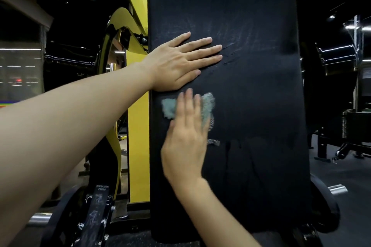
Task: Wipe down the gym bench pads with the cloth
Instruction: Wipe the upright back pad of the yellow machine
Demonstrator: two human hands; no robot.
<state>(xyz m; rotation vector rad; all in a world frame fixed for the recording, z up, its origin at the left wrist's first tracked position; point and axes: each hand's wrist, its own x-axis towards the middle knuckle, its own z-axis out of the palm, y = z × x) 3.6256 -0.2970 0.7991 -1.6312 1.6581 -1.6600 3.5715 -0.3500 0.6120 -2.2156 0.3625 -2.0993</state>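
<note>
Far left of the frame is mostly the person's left forearm, reaching in from the lower left edge. Below it, at the bottom left, there's a chrome bar end (39, 219) and a black strut with a "SHOULDER PRESS" label (102, 187) on it. Just right of that runs the yellow machine frame (138, 126), going up along the pad's left edge.

The black bench pad (251, 106) stands upright and fills the whole middle of the frame, top to bottom, with faint streaky marks across its upper half. The left hand (176, 66) lies flat on it at centre left, fingers straight and together, pointing right, with the heel of the palm at the pad's left edge.

Right below it is the right hand (185, 142), coming up from the bottom centre and a bit blurred. Its fingers are straight, pointing up, pressing the teal cloth (208, 102) flat against the pad. Bits of cloth stick out on both sides of the fingers, just under the left hand but not touching it.

Over on the right it's dark gym floor, a chrome peg (338, 189) low down by the pad's edge and another black machine (355, 126) further back.
</note>
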